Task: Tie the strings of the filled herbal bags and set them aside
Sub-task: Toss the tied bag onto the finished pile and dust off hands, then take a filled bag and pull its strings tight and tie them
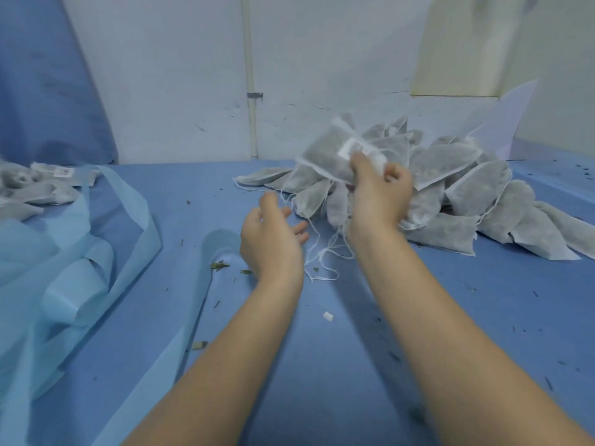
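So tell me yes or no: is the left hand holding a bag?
No, the left hand is open and empty above the blue cloth; only the right hand grips a bag.

left arm: reaching forward, bare forearm stretched out
left hand [273, 233]: hanging open, palm facing right, fingers loosely spread, holding nothing
right arm: stretching out further, wrist lifted
right hand [380, 188]: gripping a herbal bag [325, 152], fingers curled round it

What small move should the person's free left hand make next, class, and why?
Probably the left hand should reach up for the strings of the lifted bag: the right hand grips that bag above the pile, while the left is open and holds nothing.
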A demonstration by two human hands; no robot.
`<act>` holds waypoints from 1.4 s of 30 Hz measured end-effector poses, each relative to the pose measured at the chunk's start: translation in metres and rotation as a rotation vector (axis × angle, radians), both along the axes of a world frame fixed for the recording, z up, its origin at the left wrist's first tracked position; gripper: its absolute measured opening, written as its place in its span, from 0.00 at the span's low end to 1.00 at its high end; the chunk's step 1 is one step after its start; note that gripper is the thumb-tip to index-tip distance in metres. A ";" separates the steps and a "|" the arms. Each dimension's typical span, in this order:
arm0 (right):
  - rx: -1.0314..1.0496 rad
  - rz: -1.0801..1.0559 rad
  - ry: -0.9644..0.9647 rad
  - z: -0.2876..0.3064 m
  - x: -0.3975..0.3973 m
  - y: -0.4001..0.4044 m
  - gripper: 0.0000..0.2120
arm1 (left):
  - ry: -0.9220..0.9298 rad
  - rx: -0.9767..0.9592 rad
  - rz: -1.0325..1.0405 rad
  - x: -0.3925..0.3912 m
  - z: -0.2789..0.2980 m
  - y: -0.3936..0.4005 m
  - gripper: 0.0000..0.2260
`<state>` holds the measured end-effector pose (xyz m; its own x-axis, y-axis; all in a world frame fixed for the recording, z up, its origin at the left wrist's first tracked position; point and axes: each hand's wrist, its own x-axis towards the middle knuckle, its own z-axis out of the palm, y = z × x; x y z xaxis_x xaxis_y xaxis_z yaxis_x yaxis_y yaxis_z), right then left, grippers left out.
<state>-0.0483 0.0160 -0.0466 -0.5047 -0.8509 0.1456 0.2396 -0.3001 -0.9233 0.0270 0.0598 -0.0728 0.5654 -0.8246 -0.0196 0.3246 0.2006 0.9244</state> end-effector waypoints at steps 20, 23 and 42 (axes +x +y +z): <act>-0.024 0.479 0.303 -0.014 -0.036 0.005 0.12 | -0.815 0.107 -0.269 -0.059 -0.012 -0.013 0.06; 0.028 0.373 0.335 -0.026 -0.072 0.005 0.14 | -1.001 0.124 -0.365 -0.085 -0.019 -0.023 0.08; 0.199 0.252 0.345 -0.055 -0.132 0.001 0.12 | -1.517 0.214 -0.111 -0.096 -0.043 -0.072 0.09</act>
<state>-0.1800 0.0174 -0.1019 -0.2296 -0.9691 0.0906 -0.0488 -0.0815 -0.9955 -0.0690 -0.0125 -0.1161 0.0996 -0.9196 0.3801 -0.9163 0.0642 0.3953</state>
